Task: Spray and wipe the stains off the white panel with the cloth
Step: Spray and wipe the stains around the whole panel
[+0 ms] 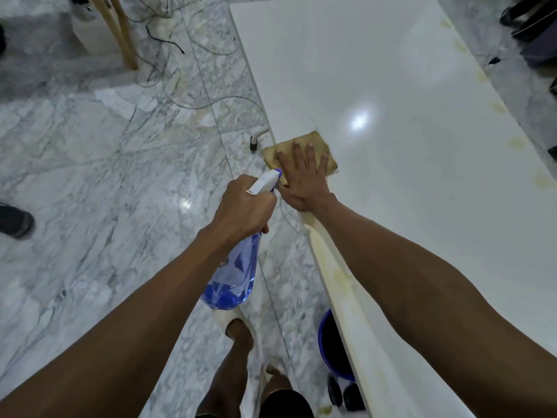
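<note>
A long glossy white panel (391,95) runs from the top centre down to the bottom right. A tan folded cloth (313,140) lies at its left edge. My right hand (304,179) presses flat on the cloth with the fingers spread. My left hand (244,206) grips the neck of a blue see-through spray bottle (238,273) with a white trigger head; the bottle hangs over the floor just left of the panel. Yellowish stains (340,276) streak the near left edge, and more yellow spots (517,143) dot the right edge.
Grey-veined marble floor (105,176) lies to the left, with loose cables (168,43) and a wooden leg (120,28) at the top. A blue bucket (328,342) sits under the panel's near edge. A dark shoe (15,220) is at far left, my feet below.
</note>
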A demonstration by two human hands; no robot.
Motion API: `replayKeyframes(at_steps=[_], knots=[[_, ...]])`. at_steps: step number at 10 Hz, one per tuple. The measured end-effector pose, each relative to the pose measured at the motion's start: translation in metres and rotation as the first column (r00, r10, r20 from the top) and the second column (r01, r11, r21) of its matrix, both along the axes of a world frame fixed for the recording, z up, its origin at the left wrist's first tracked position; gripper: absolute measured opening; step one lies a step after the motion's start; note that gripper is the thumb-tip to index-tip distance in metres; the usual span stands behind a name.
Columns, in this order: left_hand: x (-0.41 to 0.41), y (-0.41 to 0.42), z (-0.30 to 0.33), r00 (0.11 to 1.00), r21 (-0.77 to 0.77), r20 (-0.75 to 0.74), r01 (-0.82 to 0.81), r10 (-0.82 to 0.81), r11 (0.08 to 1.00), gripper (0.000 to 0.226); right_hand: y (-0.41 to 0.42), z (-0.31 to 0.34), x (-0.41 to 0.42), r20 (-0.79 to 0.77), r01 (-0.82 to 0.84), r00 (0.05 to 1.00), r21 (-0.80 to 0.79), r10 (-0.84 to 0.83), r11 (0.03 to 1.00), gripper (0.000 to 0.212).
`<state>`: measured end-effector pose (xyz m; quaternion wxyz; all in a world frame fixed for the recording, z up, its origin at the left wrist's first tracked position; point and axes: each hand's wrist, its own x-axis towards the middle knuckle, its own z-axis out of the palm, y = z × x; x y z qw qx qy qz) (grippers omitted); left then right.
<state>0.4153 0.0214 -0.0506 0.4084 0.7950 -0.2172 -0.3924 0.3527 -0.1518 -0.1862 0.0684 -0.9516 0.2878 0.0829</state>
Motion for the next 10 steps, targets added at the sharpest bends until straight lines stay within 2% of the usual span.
replayKeyframes(at_steps=[1, 2, 3, 4, 5, 6, 7, 8, 9, 10], knots=[[-0.029, 0.014, 0.007, 1.0, 0.001, -0.01, -0.028, 0.028, 1.0, 0.043, 0.018, 0.003, -0.033, 0.006, 0.027, 1.0, 0.064, -0.028, 0.998, 0.091], [-0.064, 0.031, 0.016, 0.999, 0.018, 0.022, -0.039, 0.039, 0.999, 0.047, 0.043, 0.002, -0.073, -0.001, 0.014, 1.0, -0.006, -0.014, 1.0, 0.086], [-0.104, 0.047, 0.025, 0.998, 0.021, 0.006, -0.068, 0.068, 0.997, 0.05, 0.061, -0.002, -0.115, -0.017, 0.029, 0.999, 0.036, -0.028, 0.999, 0.074], [-0.136, 0.063, 0.03, 0.996, 0.023, 0.016, -0.083, 0.082, 0.996, 0.042, 0.085, -0.004, -0.156, -0.025, 0.009, 1.0, 0.001, -0.009, 1.0, 0.073], [-0.174, 0.082, 0.04, 0.997, 0.035, 0.034, -0.07, 0.069, 0.997, 0.03, 0.104, 0.002, -0.193, -0.03, 0.021, 0.999, 0.067, -0.019, 0.998, 0.079], [-0.213, 0.105, 0.055, 0.998, 0.029, 0.018, -0.06, 0.059, 0.998, 0.041, 0.126, 0.012, -0.228, -0.019, 0.031, 0.999, 0.144, -0.028, 0.989, 0.084], [-0.24, 0.12, 0.056, 0.996, 0.022, -0.008, -0.094, 0.094, 0.995, 0.047, 0.151, 0.008, -0.267, 0.009, 0.006, 1.0, 0.051, -0.006, 0.999, 0.085], [-0.269, 0.138, 0.046, 0.997, 0.024, -0.011, -0.078, 0.078, 0.997, 0.045, 0.171, -0.003, -0.302, 0.035, 0.02, 0.999, -0.003, -0.019, 1.0, 0.071], [-0.307, 0.163, 0.041, 0.999, 0.032, -0.008, -0.032, 0.032, 0.999, 0.035, 0.197, -0.006, -0.341, 0.063, 0.019, 0.998, -0.03, -0.017, 0.999, 0.069], [-0.345, 0.19, 0.035, 1.0, 0.022, 0.007, -0.026, 0.026, 0.999, 0.037, 0.226, -0.01, -0.386, 0.092, 0.025, 0.996, -0.079, -0.017, 0.997, 0.069]])
